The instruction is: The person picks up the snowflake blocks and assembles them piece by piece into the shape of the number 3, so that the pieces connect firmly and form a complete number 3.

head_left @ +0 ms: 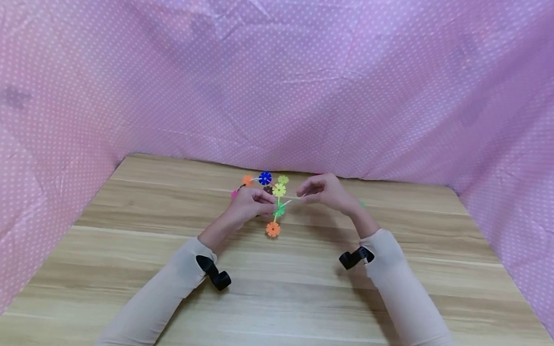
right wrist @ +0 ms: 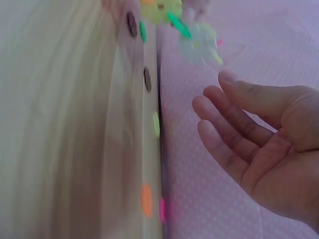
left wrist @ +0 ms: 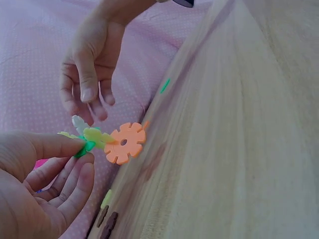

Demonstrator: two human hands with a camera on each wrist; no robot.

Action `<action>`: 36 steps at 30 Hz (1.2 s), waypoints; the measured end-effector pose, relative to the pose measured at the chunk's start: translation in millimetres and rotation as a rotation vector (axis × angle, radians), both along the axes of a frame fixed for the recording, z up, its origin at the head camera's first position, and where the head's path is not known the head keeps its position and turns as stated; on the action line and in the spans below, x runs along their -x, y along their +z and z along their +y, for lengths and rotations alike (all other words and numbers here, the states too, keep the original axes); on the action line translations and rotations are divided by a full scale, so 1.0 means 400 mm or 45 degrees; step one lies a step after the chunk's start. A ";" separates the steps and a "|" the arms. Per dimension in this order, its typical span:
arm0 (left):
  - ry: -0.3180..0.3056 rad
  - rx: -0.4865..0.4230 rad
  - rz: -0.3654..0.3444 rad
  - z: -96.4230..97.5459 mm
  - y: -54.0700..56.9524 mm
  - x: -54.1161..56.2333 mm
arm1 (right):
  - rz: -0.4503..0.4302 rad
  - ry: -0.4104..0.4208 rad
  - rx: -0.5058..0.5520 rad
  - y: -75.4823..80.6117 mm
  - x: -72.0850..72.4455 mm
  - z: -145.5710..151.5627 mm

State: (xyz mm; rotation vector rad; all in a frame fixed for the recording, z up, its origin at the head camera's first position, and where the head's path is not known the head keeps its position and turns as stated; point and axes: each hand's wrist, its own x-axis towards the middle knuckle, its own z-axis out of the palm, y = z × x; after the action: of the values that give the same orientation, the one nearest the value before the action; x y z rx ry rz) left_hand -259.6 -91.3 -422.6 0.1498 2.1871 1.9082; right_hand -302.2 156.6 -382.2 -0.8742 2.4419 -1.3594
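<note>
My left hand [head_left: 248,206] pinches a green notched disc [head_left: 280,210] between thumb and fingertips, and that disc sits inside a small cluster of interlocked plastic snowflake discs that I hold up off the tabletop [head_left: 276,294]. On the near side of my pinch a yellow disc [left wrist: 97,136] links the green one to an orange disc [left wrist: 125,143], whose notched rim stands free of my fingers. Toward my other side a white disc [right wrist: 195,46] juts out of the cluster.

My right hand [head_left: 330,193] holds nothing: its fingers are loosely bent with a wide gap to the thumb, their tips near the white disc but apart from it.

Just beyond my left-hand grip are a blue disc [head_left: 265,178] and a lime disc [head_left: 283,179]; whether the blue one is joined to its neighbours I cannot tell. Brown discs [right wrist: 147,79] lie beyond it too, near the table's far edge. A loose green piece [head_left: 363,205] lies right of my right wrist.

That far edge runs close behind both hands, with the polka-dot cloth [head_left: 284,86] rising past it. The roomier side is toward me, where wood spreads broadly between my forearms.
</note>
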 end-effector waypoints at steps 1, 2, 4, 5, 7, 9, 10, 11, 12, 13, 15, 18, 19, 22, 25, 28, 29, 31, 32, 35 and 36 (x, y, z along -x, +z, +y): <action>0.007 0.005 -0.006 -0.001 -0.002 0.001 | 0.013 0.005 -0.031 0.005 0.004 0.010; 0.013 0.009 -0.010 -0.001 -0.003 0.001 | 0.023 0.011 -0.063 0.011 0.007 0.021; 0.025 0.016 -0.020 -0.003 -0.005 0.002 | 0.012 0.017 -0.115 0.023 0.013 0.047; 0.027 0.022 -0.022 -0.003 -0.006 0.003 | 0.002 0.014 -0.137 0.027 0.015 0.062; 0.030 0.029 -0.026 -0.005 -0.008 0.005 | -0.025 -0.006 -0.186 0.032 0.023 0.096; 0.030 0.031 -0.027 -0.007 -0.010 0.006 | -0.046 -0.035 -0.235 0.033 0.030 0.132; 0.029 0.031 -0.025 -0.008 -0.011 0.006 | -0.054 -0.053 -0.264 0.032 0.033 0.150; 0.030 0.031 -0.025 -0.008 -0.012 0.007 | -0.054 -0.068 -0.287 0.031 0.036 0.168; 0.032 0.028 -0.024 -0.008 -0.013 0.007 | -0.060 -0.081 -0.313 0.031 0.038 0.185; 0.032 0.026 -0.022 -0.009 -0.013 0.006 | -0.065 -0.089 -0.331 0.028 0.041 0.202; 0.027 0.022 -0.019 -0.009 -0.015 0.005 | -0.056 -0.095 -0.371 0.021 0.045 0.233; 0.025 0.024 -0.023 -0.009 -0.016 0.005 | -0.038 -0.095 -0.427 0.007 0.052 0.275; 0.023 0.028 -0.022 -0.009 -0.017 0.005 | -0.032 -0.101 -0.444 0.000 0.054 0.287; 0.021 0.034 -0.019 -0.009 -0.018 0.005 | -0.032 -0.133 -0.498 -0.018 0.059 0.314; 0.020 0.041 -0.010 -0.008 -0.019 0.006 | -0.048 -0.181 -0.532 -0.033 0.062 0.329; 0.016 0.044 -0.004 -0.006 -0.019 0.007 | -0.049 -0.208 -0.535 -0.046 0.067 0.338; 0.014 0.045 -0.004 -0.006 -0.019 0.007 | -0.047 -0.212 -0.530 -0.050 0.069 0.340; 0.013 0.046 -0.002 -0.005 -0.018 0.007 | -0.037 -0.208 -0.512 -0.056 0.071 0.342; 0.013 0.044 -0.001 -0.004 -0.018 0.007 | -0.033 -0.205 -0.501 -0.058 0.072 0.343; 0.016 0.042 0.006 -0.002 -0.016 0.007 | -0.026 -0.204 -0.465 -0.062 0.072 0.343; 0.017 0.041 0.008 -0.001 -0.016 0.007 | -0.024 -0.205 -0.457 -0.063 0.072 0.343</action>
State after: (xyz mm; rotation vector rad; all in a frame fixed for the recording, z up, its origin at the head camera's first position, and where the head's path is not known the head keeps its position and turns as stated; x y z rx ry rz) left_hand -262.3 -91.6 -428.9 0.1368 2.2267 1.8812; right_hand -330.8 293.9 -407.2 -0.5862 2.6706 -0.9197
